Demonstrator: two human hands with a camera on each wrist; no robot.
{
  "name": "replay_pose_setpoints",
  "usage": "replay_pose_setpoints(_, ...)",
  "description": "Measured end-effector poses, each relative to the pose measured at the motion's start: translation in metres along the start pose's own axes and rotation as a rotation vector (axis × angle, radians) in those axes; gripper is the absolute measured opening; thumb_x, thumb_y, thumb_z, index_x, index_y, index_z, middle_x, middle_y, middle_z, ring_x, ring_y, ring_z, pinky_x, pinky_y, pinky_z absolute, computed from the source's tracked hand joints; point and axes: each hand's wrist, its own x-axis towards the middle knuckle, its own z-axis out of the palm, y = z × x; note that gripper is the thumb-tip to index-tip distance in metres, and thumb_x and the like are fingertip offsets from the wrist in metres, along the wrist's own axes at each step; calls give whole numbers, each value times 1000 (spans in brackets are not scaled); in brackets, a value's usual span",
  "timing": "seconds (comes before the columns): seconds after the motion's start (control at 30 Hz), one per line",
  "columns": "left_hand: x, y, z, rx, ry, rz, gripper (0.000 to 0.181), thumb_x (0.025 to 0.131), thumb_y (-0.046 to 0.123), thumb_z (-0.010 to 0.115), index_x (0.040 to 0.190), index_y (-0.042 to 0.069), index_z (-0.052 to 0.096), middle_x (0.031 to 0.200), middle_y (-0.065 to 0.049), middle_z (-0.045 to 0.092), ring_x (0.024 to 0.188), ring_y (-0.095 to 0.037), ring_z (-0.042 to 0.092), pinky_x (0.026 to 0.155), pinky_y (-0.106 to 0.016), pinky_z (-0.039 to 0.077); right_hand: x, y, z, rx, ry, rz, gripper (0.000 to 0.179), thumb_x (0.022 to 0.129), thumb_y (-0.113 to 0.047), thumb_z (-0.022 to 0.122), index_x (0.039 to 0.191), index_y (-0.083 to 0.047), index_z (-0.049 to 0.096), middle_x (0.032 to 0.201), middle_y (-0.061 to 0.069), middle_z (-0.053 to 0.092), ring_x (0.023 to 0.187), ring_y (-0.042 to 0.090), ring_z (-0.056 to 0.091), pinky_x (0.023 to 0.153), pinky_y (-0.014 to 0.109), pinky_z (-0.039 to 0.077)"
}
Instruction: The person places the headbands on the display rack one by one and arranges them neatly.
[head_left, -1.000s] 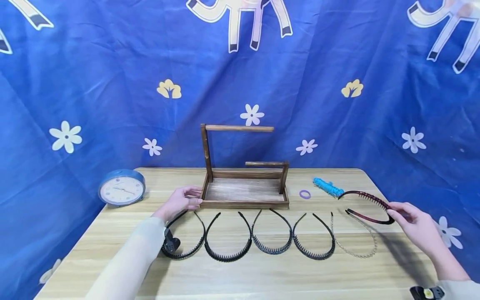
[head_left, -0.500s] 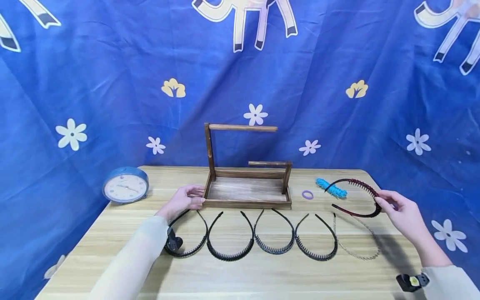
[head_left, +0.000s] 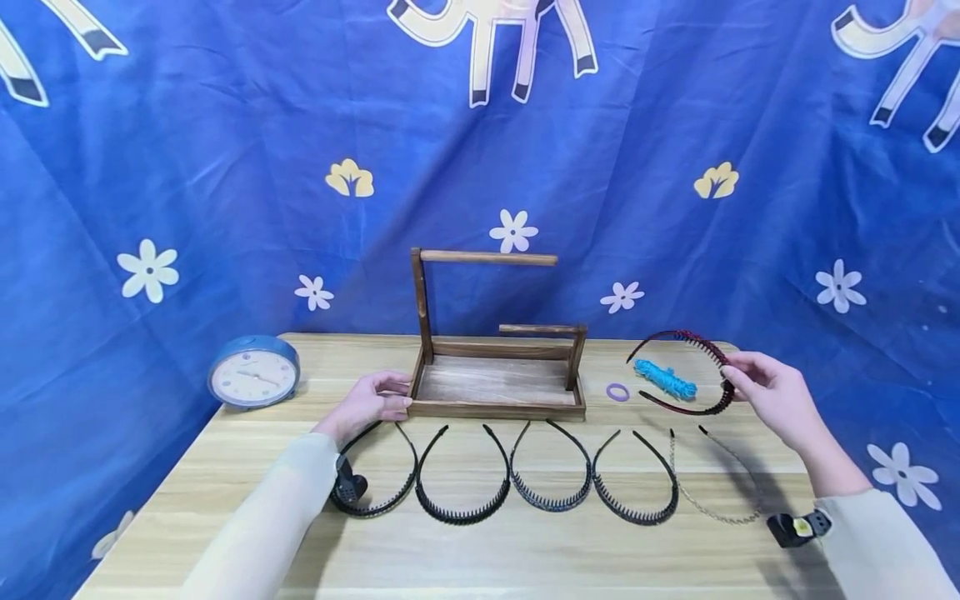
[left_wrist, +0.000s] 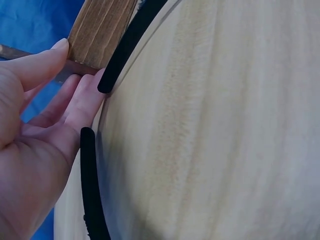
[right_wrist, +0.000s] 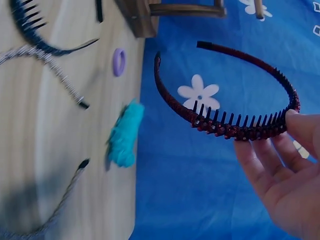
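Observation:
My right hand (head_left: 776, 396) pinches a dark red toothed headband (right_wrist: 225, 131) at its curved middle and holds it above the table, its two ends pointing left. Behind the band in the head view lies a bundle of turquoise cord (head_left: 666, 380). My left hand (head_left: 367, 404) holds the front left corner of a brown wooden rack (head_left: 495, 410), thumb on one side and fingers on the other, as the left wrist view shows. The rack has a shallow tray, a tall upper bar (head_left: 487, 258) and a lower bar (head_left: 536, 329); nothing hangs on either bar.
Several dark headbands, among them a black toothed one (head_left: 461, 517), lie in a row before the rack. A thin silvery wavy headband (head_left: 720, 518) ends the row at right. A purple ring (head_left: 618, 392) lies right of the rack; a blue clock (head_left: 255, 375) stands left.
My right hand has carried the red headband leftward and a little away from me, from above the silvery headband to above the turquoise cord. The left hand keeps its place on the rack.

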Motion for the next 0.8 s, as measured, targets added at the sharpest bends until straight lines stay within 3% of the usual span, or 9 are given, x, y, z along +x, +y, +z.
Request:
replay_pose_setpoints(0.47,1,2,-2,-13,-13,-10,56,84,-7,61,135,-5,38,127,-29,38,101,-33,57,86,-45,52,48,-32,15,34,15,50,30,93,-18,58,110,7,59,88,8,61,70,2,58,58,23,57)
replay_pose_setpoints(0.8,1,0,-1,-31,-12,-21,53,87,-8,56,136,-5,37,127,-28,37,101,-30,56,87,-46,51,85,-57,31,64,16,131,31,94,-19,55,111,6,58,96,17,58,72,8,56,58,23,57)
